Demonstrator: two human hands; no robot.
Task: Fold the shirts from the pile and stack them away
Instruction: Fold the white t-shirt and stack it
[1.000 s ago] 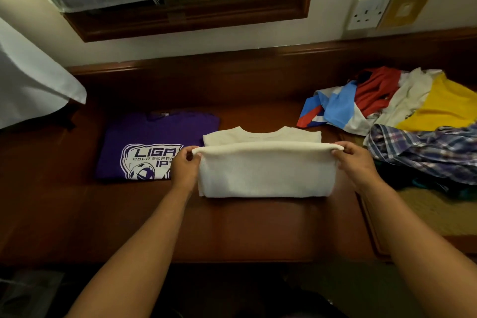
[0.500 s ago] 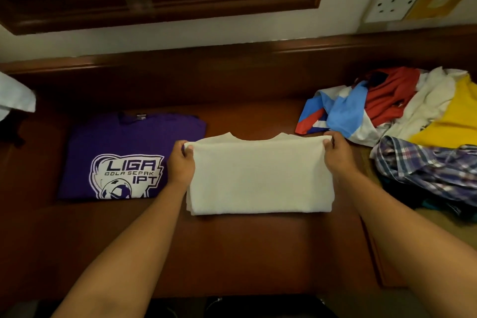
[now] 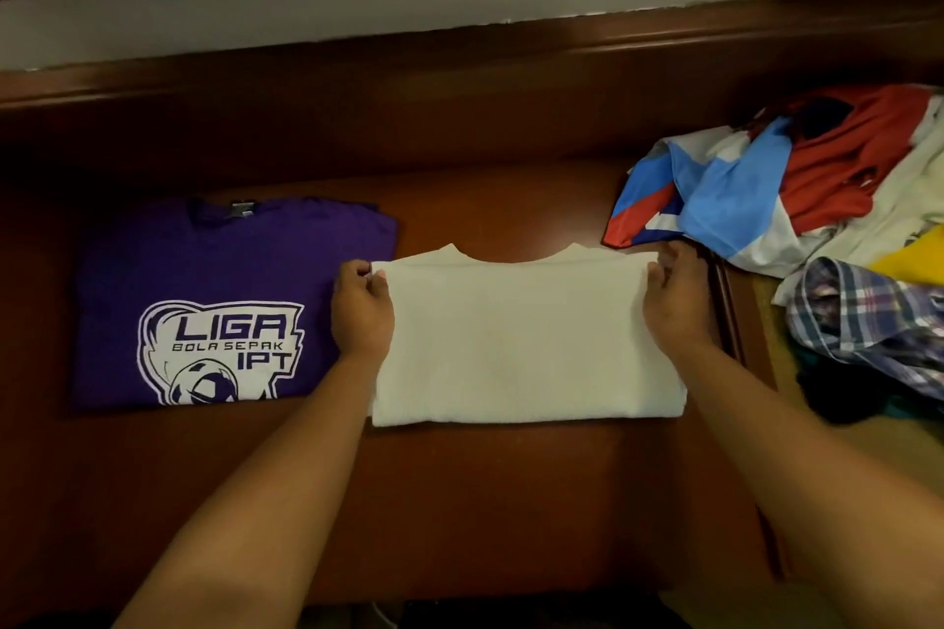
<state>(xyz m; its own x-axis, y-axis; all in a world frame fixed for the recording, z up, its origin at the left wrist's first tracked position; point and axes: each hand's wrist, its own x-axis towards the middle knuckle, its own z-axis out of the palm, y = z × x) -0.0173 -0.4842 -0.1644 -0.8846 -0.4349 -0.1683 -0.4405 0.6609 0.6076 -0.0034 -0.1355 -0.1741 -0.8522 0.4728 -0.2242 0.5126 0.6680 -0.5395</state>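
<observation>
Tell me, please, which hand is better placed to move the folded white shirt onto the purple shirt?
Left, probably. The left hand grips the white shirt at the edge nearest the purple shirt, which lies directly beside it. The right hand holds the far edge, next to the unfolded pile.

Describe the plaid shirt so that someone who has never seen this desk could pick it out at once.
Start at the dark wooden desk and look to its right end, where a heap of unfolded clothes lies. The plaid shirt sits at the near edge of that heap, crumpled, just below a yellow garment. It is the only checked fabric there, blue, white and reddish; its neighbours are plain or in broad colour blocks.
</observation>
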